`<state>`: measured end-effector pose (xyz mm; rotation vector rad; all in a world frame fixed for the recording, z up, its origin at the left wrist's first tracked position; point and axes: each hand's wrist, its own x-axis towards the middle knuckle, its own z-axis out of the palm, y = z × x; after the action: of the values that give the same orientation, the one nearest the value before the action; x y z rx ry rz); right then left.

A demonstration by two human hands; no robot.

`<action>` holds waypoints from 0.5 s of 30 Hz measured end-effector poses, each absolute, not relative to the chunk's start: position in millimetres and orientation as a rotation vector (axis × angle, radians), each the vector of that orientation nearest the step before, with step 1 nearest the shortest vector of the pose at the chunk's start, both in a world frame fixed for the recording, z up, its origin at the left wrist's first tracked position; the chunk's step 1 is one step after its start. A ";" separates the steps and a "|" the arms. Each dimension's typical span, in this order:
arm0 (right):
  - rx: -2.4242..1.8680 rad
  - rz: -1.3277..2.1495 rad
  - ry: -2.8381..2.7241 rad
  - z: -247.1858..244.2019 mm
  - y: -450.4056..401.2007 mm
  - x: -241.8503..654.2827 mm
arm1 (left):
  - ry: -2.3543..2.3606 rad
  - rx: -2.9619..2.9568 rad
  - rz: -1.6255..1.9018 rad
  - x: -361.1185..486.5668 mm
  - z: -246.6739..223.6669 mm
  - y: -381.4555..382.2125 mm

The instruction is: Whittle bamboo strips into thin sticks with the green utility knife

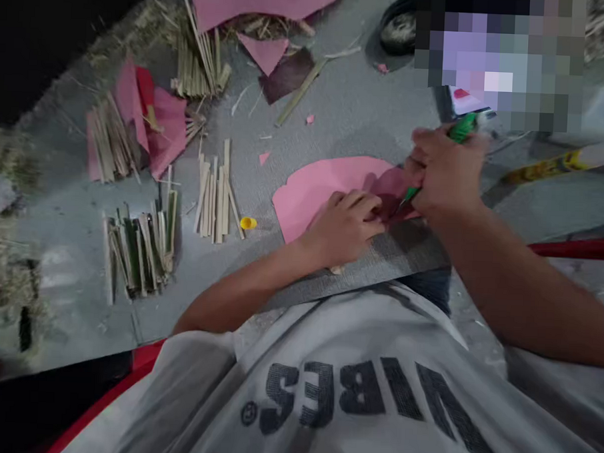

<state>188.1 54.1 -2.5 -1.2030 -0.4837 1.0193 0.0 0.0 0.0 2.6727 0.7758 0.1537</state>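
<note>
A rounded sheet of pink paper (pixel 314 183) lies on the grey table close to my body. My left hand (pixel 349 222) rests on the sheet, its fingers slightly bent and apart, pressing it against the tabletop. A green utility knife (pixel 461 128) is gripped in my right hand (pixel 449 169). Its blade end points down at the right part of the sheet, which is in shadow. My right fingers cover the middle of the knife. Whether the blade touches the paper I cannot tell.
Bundles of bamboo sticks (pixel 216 199) and split green bamboo (pixel 139 253) lie to the left, beside a yellow cap (pixel 249 223). More pink paper (pixel 264 1) is at the back. A roll of tape (pixel 398 30), a phone (pixel 467 103) and a yellow tube (pixel 545 167) stand toward the right.
</note>
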 end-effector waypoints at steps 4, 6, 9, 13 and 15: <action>-1.239 1.017 -0.537 -7.7 55.8 190.5 | 0.775 2.682 0.158 -0.5 0.1 -0.6; -1.255 1.011 -0.583 -10.5 58.2 192.4 | 0.783 2.684 0.163 -0.4 -0.2 -0.7; -1.280 1.014 -0.600 -15.3 63.8 197.0 | 0.783 2.685 0.178 -0.1 -0.3 -0.6; -1.339 0.999 -0.656 -25.6 71.0 207.3 | 0.781 2.681 0.178 0.5 0.2 -0.3; -1.352 1.003 -0.747 -31.4 73.1 212.7 | 0.786 2.679 0.174 0.7 0.3 -0.3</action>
<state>212.7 73.1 -31.4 -1.3519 -0.7473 1.0032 0.7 -0.3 0.3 2.6789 0.7857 0.1735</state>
